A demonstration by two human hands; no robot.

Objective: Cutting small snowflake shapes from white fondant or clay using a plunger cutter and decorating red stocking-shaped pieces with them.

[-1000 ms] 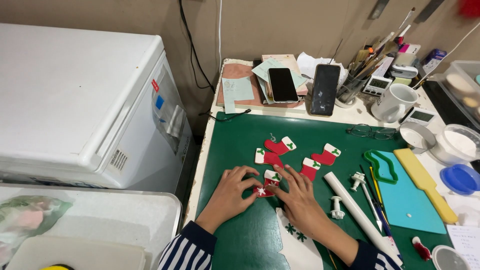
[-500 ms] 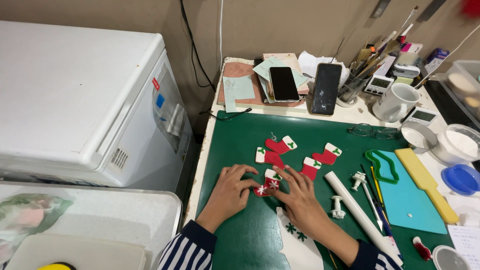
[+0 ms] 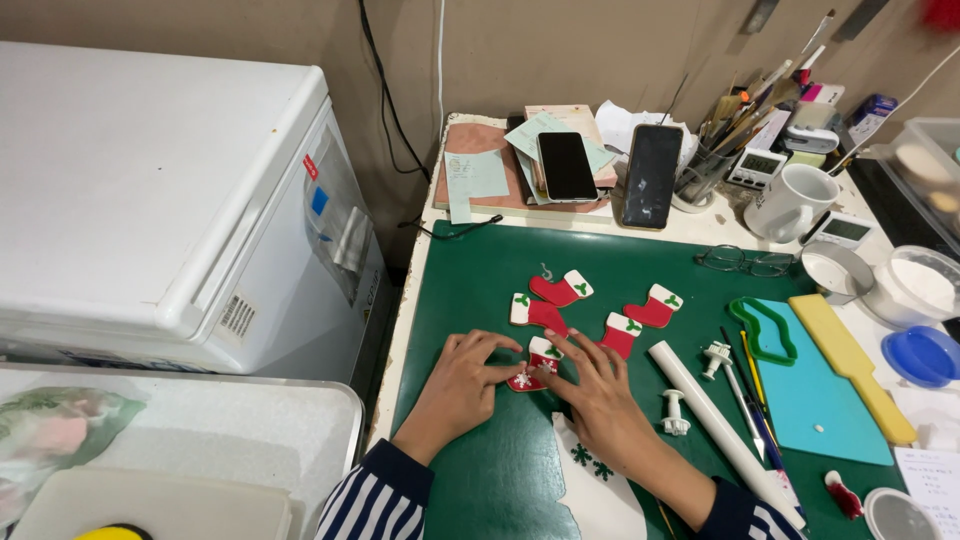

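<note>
1. A small red stocking cut-out with a white cuff, a green leaf mark and a white snowflake is seen lying flat on the green cutting mat, near the mat's front-left part.
2. It is pinched at its edges by fingertips of the left hand and the right hand.

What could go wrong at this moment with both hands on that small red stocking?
1. Both hands, left hand and right hand, press the small red stocking piece; too much pressure may dent it.
2. The finished stockings lie just beyond the fingertips and might get smudged.
3. The right forearm lies beside the white roller and may nudge it.
</note>
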